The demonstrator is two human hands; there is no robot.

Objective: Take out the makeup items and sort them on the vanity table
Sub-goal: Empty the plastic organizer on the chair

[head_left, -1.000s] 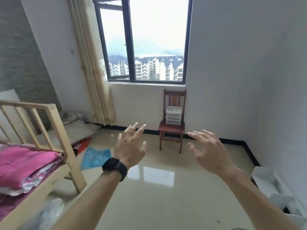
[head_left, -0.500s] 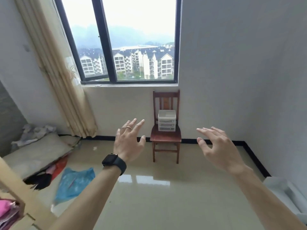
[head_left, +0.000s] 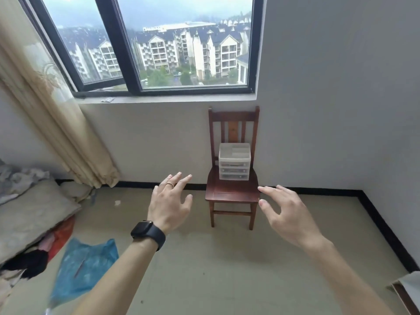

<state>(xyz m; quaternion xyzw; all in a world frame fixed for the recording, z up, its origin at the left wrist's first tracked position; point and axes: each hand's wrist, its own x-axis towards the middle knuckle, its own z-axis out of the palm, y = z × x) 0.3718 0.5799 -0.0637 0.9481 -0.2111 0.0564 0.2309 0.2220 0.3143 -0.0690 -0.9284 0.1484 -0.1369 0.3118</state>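
A small clear plastic drawer organiser (head_left: 234, 161) with three drawers stands on the seat of a dark wooden chair (head_left: 231, 192) against the wall under the window. Its contents are too small to make out. My left hand (head_left: 169, 202), with a ring and a black watch on the wrist, is stretched forward with fingers spread, left of the chair. My right hand (head_left: 287, 215) is stretched forward on the chair's right, fingers relaxed and apart. Both hands hold nothing and are short of the chair.
A beige curtain (head_left: 52, 123) hangs at the left. Cushions and clothes (head_left: 29, 214) lie on the floor at the left, with a blue plastic bag (head_left: 84, 267) beside them. A white object (head_left: 409, 285) pokes in at the lower right. Tiled floor lies between me and the chair.
The view has moved closer to the chair and turned left; the wooden bed frame has left the view. Both hands stay raised and empty, now flanking the chair.
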